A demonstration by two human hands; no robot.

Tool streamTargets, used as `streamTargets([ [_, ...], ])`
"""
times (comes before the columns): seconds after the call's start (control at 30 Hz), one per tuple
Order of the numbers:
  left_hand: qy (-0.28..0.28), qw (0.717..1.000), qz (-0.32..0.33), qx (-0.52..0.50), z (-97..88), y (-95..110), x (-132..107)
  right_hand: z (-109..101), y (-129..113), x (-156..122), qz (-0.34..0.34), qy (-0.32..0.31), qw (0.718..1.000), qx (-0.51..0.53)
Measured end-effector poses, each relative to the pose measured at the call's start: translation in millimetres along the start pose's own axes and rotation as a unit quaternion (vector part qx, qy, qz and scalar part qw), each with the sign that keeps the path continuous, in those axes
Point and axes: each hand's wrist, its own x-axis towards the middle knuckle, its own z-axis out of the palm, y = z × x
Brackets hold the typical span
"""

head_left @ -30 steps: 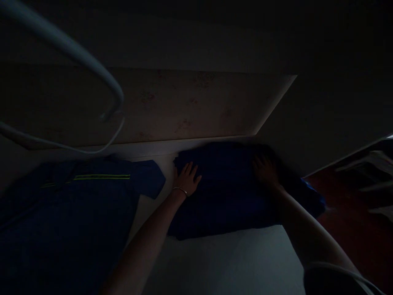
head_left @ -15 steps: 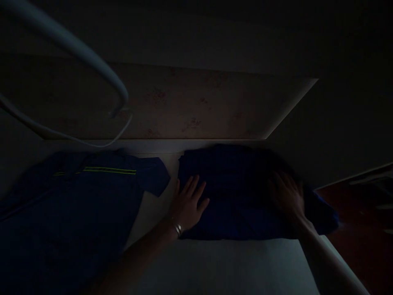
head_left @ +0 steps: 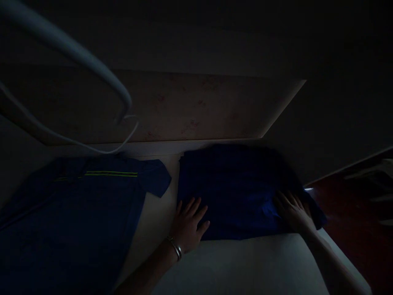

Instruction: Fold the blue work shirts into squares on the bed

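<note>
A dark blue folded garment (head_left: 233, 184) lies on a pale flat surface (head_left: 239, 266). My left hand (head_left: 188, 225), with a metal bracelet at the wrist, rests on the garment's lower left corner, fingers spread. At the garment's right end my right hand (head_left: 294, 209) lies flat on the cloth, its fingers stretched out; the fabric wrinkles just left of it. To the left is a blue short-sleeved shirt (head_left: 92, 213) with yellow-green stripes, spread out and touched by neither hand.
A white curved tube (head_left: 82, 51), blurred and close to the camera, hangs at the upper left with a thinner bar below it. Behind the clothes stands a panel with faint floral marks (head_left: 190, 106). Past the surface's right edge is a reddish floor (head_left: 350, 229). The scene is very dark.
Both hands have slid toward me along the garment, the right one also slightly outward. The garment's right end sits a little further in, and its cloth looks smoother.
</note>
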Motion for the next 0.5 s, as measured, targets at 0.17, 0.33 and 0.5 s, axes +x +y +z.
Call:
streamTargets([
  [0.17, 0.09, 0.99, -0.075, -0.079, -43.5, -34.5, 70.8, -73.2, -26.9, 56.0, 0.038, 0.003, 0.998, 0.059],
  [0.33, 0.082, 0.967, -0.232, -0.066, -52.2, -89.7, 151.3, -97.6, -51.5, 133.1, 0.077, -0.032, 0.994, 0.066],
  [0.5, 0.053, 0.97, -0.224, -0.084, -41.5, -113.4, 178.6, -91.3, -50.4, 168.5, 0.067, -0.037, 0.996, 0.037],
])
